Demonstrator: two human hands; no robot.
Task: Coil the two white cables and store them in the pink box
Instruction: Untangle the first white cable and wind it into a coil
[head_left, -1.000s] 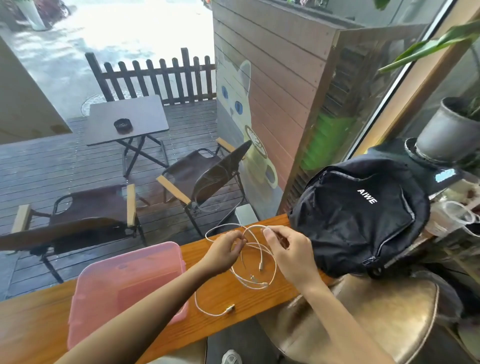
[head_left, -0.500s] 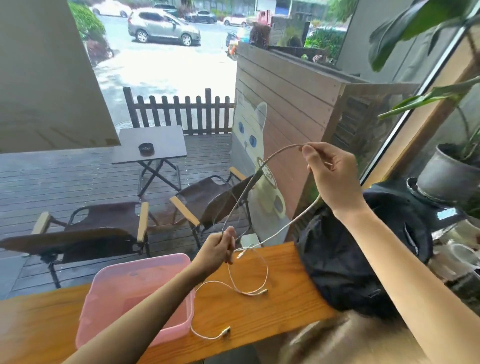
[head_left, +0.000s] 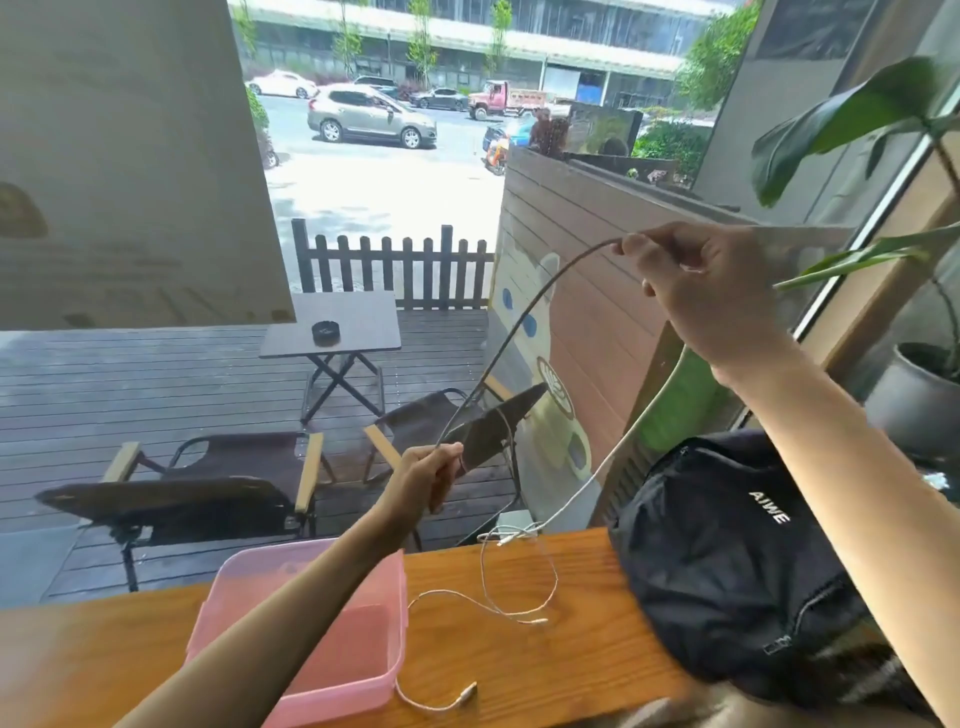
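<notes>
I hold one white cable (head_left: 524, 322) stretched between both hands. My right hand (head_left: 696, 291) pinches it high at the upper right; from there a length hangs down to the wooden counter (head_left: 571, 670). My left hand (head_left: 431, 478) grips the cable lower, above the counter's far edge. A second white cable (head_left: 519, 613) lies in a loose loop on the counter, one plug end (head_left: 467, 693) near the front edge. The pink box (head_left: 363, 675) stands open at the left, partly hidden by my left forearm.
A black backpack (head_left: 727, 566) rests on the counter at the right. A potted plant (head_left: 914, 395) stands further right by the window frame. Behind the glass are folding chairs (head_left: 208, 483), a small table (head_left: 337, 322) and a fence.
Both hands rose from the counter. My right hand pulled the cable up and to the right, stretching it away from my left hand. The other cable stayed on the counter.
</notes>
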